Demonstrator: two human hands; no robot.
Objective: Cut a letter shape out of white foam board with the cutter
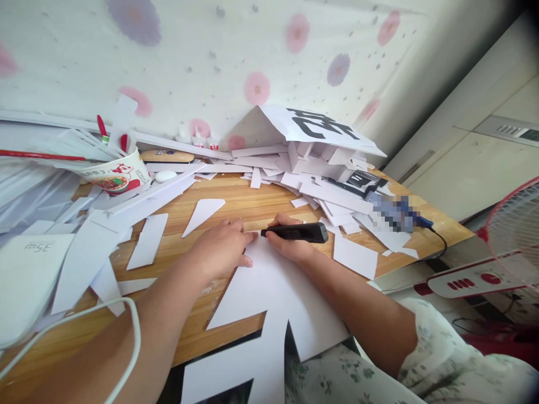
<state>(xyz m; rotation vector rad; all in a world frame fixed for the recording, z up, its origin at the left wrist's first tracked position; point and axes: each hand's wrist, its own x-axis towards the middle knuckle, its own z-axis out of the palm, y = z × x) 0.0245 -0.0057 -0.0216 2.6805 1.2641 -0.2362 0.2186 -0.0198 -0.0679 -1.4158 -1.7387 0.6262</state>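
Observation:
A large white sheet of card or foam board (269,286), with angular cutouts along its near side, lies on the wooden table and hangs over its front edge. My left hand (223,247) rests on the far left part of this sheet, fingers stretched out and thumb spread. In my right hand (288,238) is a black utility knife (305,232), held almost level with its tip toward my left fingers. The blade itself is too small to make out. Just beyond my left hand lies a loose white offcut (205,213).
Paper bowl (122,173) with strips and red-handled tools stands back left. White 35W device (33,280) and its cable lie left. White offcuts and a model with a printed roof (320,126) fill the back right. A racket (516,235) is beyond the right edge.

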